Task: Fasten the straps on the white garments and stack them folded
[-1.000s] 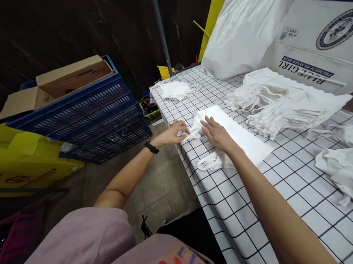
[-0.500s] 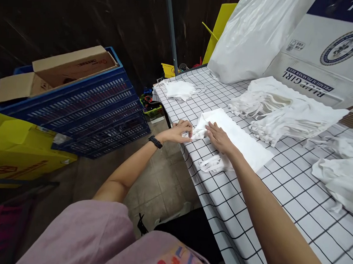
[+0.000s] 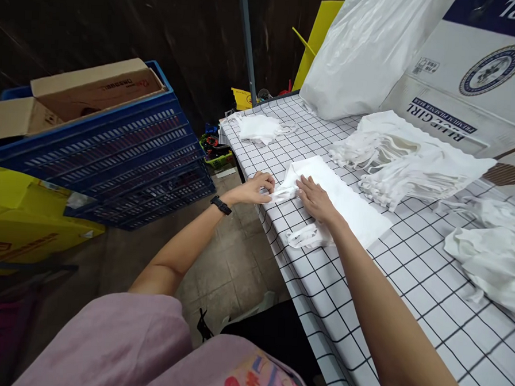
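A flat white cloth bag lies on the checked table near its left edge. My right hand rests flat on the bag's near end, fingers stretched out. My left hand, with a black band on the wrist, pinches one of the bag's white strap handles at the table edge. The other strap handle lies loose by my right forearm.
A pile of white bags lies behind, a small heap at the far corner, more cloth at the right. A white plastic sack and a printed carton stand at the back. Blue crates and cardboard boxes stand left on the floor.
My hands stay on the bag; the left fingers have closed more tightly on the strap handle. The view has shifted slightly.
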A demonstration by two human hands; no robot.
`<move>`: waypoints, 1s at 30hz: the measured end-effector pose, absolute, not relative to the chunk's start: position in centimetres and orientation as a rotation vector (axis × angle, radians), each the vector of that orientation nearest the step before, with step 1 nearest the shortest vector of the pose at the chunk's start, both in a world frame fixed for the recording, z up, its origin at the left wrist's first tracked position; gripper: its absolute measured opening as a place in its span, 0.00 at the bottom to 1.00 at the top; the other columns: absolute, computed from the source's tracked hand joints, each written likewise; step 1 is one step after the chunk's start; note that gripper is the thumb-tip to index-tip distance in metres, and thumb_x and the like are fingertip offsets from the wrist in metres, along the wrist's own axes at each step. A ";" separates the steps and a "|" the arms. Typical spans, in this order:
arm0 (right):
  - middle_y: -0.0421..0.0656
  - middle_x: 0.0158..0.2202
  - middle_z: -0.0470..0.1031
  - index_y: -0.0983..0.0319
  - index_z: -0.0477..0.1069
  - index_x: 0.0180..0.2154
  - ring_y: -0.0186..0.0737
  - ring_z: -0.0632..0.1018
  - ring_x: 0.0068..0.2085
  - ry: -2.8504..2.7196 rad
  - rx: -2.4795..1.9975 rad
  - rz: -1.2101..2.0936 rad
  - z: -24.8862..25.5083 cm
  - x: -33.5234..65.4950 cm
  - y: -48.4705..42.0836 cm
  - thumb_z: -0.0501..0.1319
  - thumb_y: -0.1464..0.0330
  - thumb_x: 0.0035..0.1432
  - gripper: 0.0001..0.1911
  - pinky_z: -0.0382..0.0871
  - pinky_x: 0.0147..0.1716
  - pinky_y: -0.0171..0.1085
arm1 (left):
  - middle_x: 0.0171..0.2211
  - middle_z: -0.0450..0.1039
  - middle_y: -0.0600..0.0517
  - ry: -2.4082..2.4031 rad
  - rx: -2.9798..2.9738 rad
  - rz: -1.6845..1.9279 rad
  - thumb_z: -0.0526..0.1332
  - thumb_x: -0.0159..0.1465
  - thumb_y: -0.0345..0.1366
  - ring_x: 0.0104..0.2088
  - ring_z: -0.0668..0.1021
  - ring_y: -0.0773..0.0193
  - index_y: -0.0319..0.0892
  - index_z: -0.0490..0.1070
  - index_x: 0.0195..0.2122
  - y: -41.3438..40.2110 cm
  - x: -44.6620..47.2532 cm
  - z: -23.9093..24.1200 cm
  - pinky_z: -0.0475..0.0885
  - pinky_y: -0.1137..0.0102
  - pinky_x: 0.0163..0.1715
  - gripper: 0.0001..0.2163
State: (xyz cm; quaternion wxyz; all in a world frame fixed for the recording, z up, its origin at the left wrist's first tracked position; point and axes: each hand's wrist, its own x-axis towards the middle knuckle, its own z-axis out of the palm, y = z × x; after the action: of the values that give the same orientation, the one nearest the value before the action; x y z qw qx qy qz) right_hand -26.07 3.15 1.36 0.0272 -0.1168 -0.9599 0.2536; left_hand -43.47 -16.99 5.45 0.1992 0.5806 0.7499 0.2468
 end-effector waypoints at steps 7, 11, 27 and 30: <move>0.45 0.76 0.49 0.59 0.58 0.73 0.52 0.50 0.76 -2.949 -0.339 0.752 1.1 -26.0 3.2 0.41 0.59 0.75 0.31 0.47 0.73 0.61 | 0.44 0.73 0.50 2.049 1.579 0.773 0.71 0.53 0.50 0.51 0.70 0.53 0.45 0.71 0.30 -17.5 -44.5 5.3 0.65 0.60 0.57 0.16; 0.46 0.76 0.49 0.59 0.57 0.73 0.54 0.50 0.76 -2.951 -0.316 0.711 1.0 -26.0 3.1 0.42 0.60 0.74 0.31 0.48 0.72 0.62 | 0.34 0.75 0.51 2.089 1.582 0.929 0.69 0.55 0.49 0.40 0.73 0.57 0.44 0.74 0.30 -17.5 -44.7 4.3 0.68 0.63 0.46 0.14; 0.46 0.77 0.48 0.62 0.57 0.73 0.52 0.49 0.77 -2.988 -0.336 0.700 1.4 -25.8 3.1 0.42 0.59 0.74 0.32 0.46 0.73 0.59 | 0.34 0.80 0.50 1.696 1.053 1.470 0.75 0.52 0.41 0.35 0.78 0.65 0.42 0.82 0.40 -17.7 -43.7 5.3 0.72 0.69 0.37 0.15; 0.46 0.77 0.48 0.61 0.57 0.73 0.52 0.48 0.77 -2.981 -0.351 0.705 1.2 -25.8 3.2 0.43 0.59 0.74 0.32 0.45 0.73 0.59 | 0.34 0.79 0.50 1.635 0.996 1.526 0.76 0.51 0.40 0.36 0.79 0.64 0.41 0.80 0.40 -17.3 -43.2 5.3 0.74 0.68 0.39 0.17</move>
State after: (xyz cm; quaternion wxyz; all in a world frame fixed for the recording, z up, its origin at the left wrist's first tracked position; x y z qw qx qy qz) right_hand -25.84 3.22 1.20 0.0291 -0.1139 -0.9664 0.2286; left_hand -43.23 -17.30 5.35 0.3399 0.3826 0.6281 0.5862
